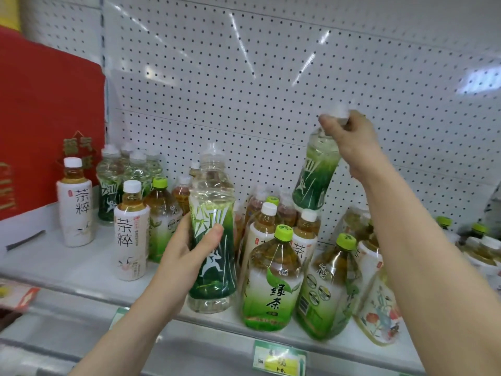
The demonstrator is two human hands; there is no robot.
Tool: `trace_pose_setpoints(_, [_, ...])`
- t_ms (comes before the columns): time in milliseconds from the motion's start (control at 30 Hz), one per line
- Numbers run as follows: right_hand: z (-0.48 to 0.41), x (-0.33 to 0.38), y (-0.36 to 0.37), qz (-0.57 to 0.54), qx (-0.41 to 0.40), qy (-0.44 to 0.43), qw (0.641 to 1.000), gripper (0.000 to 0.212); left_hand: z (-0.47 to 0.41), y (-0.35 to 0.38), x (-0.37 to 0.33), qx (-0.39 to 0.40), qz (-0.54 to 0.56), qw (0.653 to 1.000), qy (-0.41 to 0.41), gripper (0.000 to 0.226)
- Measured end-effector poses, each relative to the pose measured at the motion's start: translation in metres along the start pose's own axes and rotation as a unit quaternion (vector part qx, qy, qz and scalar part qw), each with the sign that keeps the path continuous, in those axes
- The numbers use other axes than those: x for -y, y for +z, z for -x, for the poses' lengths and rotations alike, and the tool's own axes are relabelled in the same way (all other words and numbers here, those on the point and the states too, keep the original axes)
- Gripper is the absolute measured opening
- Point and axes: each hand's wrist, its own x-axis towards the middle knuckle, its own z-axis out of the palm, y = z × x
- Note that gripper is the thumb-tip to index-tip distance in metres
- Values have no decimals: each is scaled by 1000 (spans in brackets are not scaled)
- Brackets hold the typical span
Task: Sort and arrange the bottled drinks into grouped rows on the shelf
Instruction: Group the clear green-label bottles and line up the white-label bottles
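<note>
The left hand [187, 248] is gripping a clear-liquid green-labelled bottle [212, 240] above the shelf [89, 267] front while the right hand [352, 142] is lifting another [315, 169] by its cap, tilted, over amber tea bottles [273, 278] partly hiding each other.

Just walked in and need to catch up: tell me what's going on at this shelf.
A person is sorting bottled drinks. The left hand grips a clear, green-labelled bottle by its middle at the shelf front. The right hand lifts a matching bottle by its cap, tilted above the mixed tea bottles. More of the same stand grouped at the back left.
</note>
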Motion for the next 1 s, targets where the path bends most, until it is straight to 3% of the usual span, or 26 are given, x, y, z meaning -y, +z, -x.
trace_pose_setpoints(67, [-1,24,5,-38,-8,-28,999,33,-2,-5,-9,-4,10,1000,-4,41])
trace_pose_setpoints(167, [4,55,20,-105,7,-39,994,40,-6,-24,-25,-33,11,999,9,106])
trace_pose_setpoints(200, [7,64,28,-127,19,-39,991,36,-6,-32,-33,-41,9,999,17,116])
trace_pose_setpoints(367, [23,97,82,-267,81,-14,960,26,-14,-88,-66,-77,-28,994,72,100])
trace_pose_setpoints(467, [27,113,122,-317,100,-5,943,34,-26,-133,-77,-102,-56,989,95,67])
trace_pose_setpoints(567, [25,129,173,-341,111,-19,933,32,-38,-178,-80,-122,-82,984,99,56])
trace_pose_setpoints(667, [19,140,233,-326,116,-45,937,29,-49,-219,-75,-125,-112,981,97,58])
trace_pose_setpoints(733, [17,144,271,-286,136,-48,947,45,-54,-240,-67,-125,-126,981,84,62])
trace_pose_setpoints(833, [14,139,324,-165,188,-15,968,77,-59,-273,-56,-116,-127,984,56,76])
trace_pose_setpoints(933, [17,115,360,-33,231,22,972,78,-62,-297,-43,-121,-148,981,21,94])
trace_pose_setpoints(1000, [22,96,375,30,245,32,968,80,-61,-308,-35,-123,-146,981,14,83])
